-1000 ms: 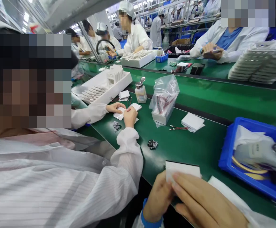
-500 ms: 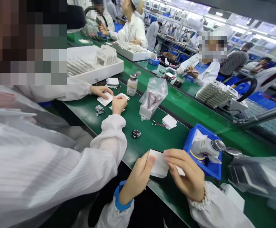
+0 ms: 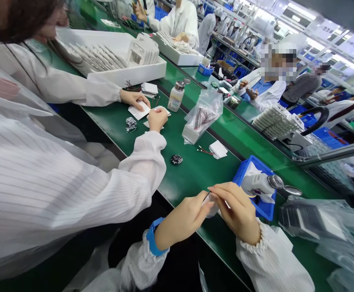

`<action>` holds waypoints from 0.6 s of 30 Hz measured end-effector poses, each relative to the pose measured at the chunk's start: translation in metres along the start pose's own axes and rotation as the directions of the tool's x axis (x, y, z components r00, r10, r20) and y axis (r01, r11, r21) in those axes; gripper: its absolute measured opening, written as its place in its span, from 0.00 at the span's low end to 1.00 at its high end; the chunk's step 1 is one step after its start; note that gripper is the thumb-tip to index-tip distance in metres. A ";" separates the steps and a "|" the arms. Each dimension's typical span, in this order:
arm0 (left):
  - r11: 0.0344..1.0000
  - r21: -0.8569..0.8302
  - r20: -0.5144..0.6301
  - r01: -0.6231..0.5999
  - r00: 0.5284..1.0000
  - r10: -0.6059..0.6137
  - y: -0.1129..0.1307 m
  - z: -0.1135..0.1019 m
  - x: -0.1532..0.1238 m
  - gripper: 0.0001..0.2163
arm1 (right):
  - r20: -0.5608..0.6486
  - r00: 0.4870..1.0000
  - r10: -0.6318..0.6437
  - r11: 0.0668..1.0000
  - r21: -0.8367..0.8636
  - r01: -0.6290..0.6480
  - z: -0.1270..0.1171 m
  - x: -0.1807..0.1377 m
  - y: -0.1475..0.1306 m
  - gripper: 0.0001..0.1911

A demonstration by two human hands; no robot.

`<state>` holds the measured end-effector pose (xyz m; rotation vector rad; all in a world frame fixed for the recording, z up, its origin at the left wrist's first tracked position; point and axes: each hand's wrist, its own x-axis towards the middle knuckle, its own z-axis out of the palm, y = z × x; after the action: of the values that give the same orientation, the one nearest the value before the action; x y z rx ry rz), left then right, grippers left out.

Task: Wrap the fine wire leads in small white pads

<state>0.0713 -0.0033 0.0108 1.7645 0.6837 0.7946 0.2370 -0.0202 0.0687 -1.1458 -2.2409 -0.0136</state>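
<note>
Your left hand (image 3: 184, 217) and right hand (image 3: 237, 211) both pinch the flat white piece with a thin dark edge (image 3: 212, 211), held above the front of the green counter (image 3: 195, 174), near the blue plastic tray (image 3: 240, 172). Half a second ago its broad white face showed; now it is tilted, mostly covered, your right fingertips at its dark edge. Handling seems to have shifted there.

Free tabletop (image 3: 192, 178) ahead, 1 tray (image 3: 265, 212) right, co-worker's sleeve (image 3: 143, 170) left
</note>
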 end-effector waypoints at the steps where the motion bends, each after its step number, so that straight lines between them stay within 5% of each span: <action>1: 1.000 0.022 -0.002 -0.004 1.000 0.004 0.000 0.000 0.000 0.11 | 0.003 1.000 -0.002 1.000 0.000 0.002 0.000 0.001 0.000 0.14; 6: 0.994 0.109 -0.017 -0.010 1.000 0.012 -0.001 0.000 -0.001 0.10 | 0.006 1.000 0.000 1.000 -0.007 0.001 -0.001 0.003 -0.002 0.13; 18: 1.000 0.018 -0.122 -0.004 0.993 0.006 -0.003 0.011 0.000 0.09 | -0.149 0.979 0.138 0.987 0.107 -0.122 0.017 -0.002 -0.006 0.08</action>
<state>0.0792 -0.0091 0.0056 1.7446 0.7697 0.9076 0.2246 -0.0209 0.0553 -1.1942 -2.0045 0.0567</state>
